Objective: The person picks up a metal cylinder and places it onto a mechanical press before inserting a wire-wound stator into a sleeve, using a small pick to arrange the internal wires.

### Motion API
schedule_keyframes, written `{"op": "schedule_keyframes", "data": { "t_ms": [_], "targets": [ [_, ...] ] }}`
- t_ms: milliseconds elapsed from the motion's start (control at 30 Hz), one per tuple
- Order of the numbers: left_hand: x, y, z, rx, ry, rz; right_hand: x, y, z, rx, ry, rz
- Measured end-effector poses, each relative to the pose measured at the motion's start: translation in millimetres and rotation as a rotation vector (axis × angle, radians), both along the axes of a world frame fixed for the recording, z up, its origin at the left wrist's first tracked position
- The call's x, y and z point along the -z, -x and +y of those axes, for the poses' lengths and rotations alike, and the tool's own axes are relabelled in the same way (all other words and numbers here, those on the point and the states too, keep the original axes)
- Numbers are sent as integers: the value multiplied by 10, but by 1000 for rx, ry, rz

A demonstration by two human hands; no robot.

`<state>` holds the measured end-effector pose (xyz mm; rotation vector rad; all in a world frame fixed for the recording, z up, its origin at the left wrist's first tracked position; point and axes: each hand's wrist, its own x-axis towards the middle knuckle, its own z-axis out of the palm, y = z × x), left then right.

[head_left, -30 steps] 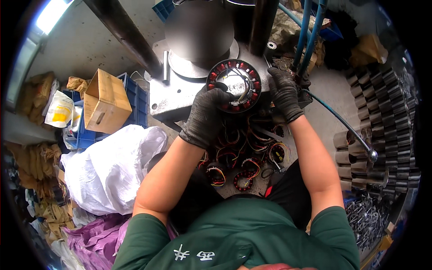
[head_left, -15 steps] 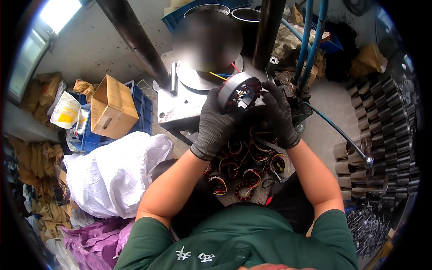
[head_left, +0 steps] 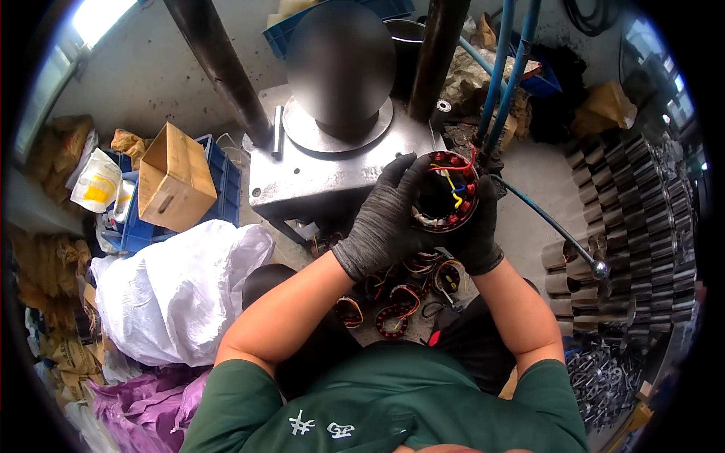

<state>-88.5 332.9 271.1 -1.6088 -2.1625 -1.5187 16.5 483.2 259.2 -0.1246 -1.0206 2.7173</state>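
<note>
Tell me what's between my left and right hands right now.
In the head view, a red-wound ring lies between your left hand and right hand, and both hold it.

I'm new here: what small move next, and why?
Perhaps tuck in the thin red wire: it pokes past the rim of the round metal ring with red coils, which the black-gloved left hand and black-gloved right hand hold from both sides.

Setting identified as a workshop: heavy steel machine bed noted upper centre, curved metal pieces stacked right, small metal parts heaped lower right
</note>
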Motion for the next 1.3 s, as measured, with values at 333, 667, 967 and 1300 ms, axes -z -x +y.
{"op": "schedule_keyframes", "data": {
  "t_ms": [333,667,967,1300],
  "targets": [
    [-41,55,-58,56,66,81,1,-41,14,-15,-119,-10],
    [-52,101,-63,135,103,137,114,-73,82,-63,-231,-10],
    [-244,-43,-83,81,-239,222,117,-53,190,-168,320,126],
    [-124,-223,20,27,-234,174,115,-64,220,-87,295,172]
  ]
}}
